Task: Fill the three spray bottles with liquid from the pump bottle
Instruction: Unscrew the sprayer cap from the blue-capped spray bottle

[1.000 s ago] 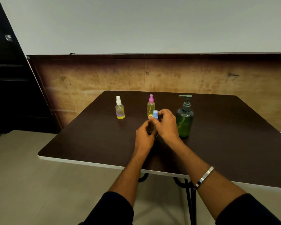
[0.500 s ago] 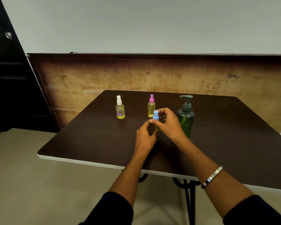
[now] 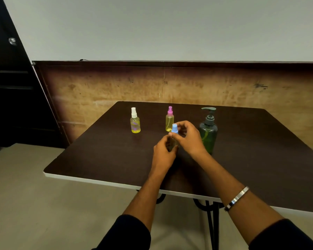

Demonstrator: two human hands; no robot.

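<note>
At the centre of the frame both hands meet on one small spray bottle. The left hand (image 3: 163, 152) has its grip clamped round the bottle's clear body (image 3: 173, 144), holding it upright on or just above the bench (image 3: 101, 159); which of the two cannot be told. The right hand (image 3: 189, 138) comes in from the right with thumb and fingertips pinched at the base of the blue spray cap (image 3: 174, 128), the other fingers curled loosely above it.

Judging by that grip, the step in hand is turning the blue cap on its neck. Whether it is coming off for filling or going back on afterwards cannot be read here, since the hands hide the liquid level.

Just behind the hands stands the pink-capped spray bottle (image 3: 169, 120), and further left, well apart, the white-capped spray bottle (image 3: 135, 121); both hold yellow liquid and are closed. Right of the hands, close behind the right wrist, stands the green pump bottle (image 3: 208, 130), its nozzle pointing left.

The next move calls for a steady left hold so the light bottle does not tip while the right fingers twist, keeping the neck vertical.
</note>
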